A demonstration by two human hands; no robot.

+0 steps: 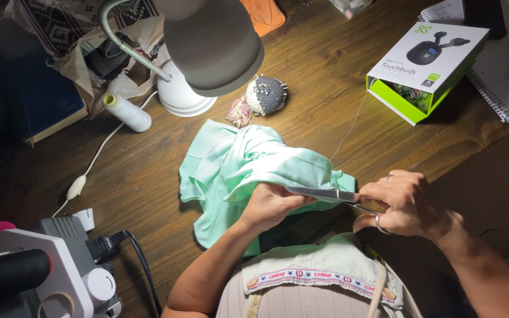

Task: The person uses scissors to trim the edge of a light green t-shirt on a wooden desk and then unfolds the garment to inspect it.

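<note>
1. Right now the right hand (pixel 405 203) has its fingers closed through the handles of a pair of scissors (pixel 331 195), blades lying level and pointing left toward the cloth.
2. Opposite it, the left hand (pixel 269 206) is closed on a fold of mint-green fabric (pixel 248 168), bunching it up, seemingly so that the edge meets the blades taut rather than slack.
3. That fabric lies near the middle of the worktop (pixel 325 88), close to the front edge, spread under the lamp's light; a thin thread (pixel 351 126) runs from it toward the back right.
4. Just behind the cloth sits a round pincushion (pixel 266 94), within easy reach.
5. Beside it stands the white desk lamp (pixel 207 41), head bent over the cloth.
6. A white thread spool (pixel 128 112) lies to the left of the lamp base.
7. Toward the back right corner rests an open green-and-white box (pixel 422 68).
8. At the front left corner stands a sewing machine (pixel 42 271).
</note>
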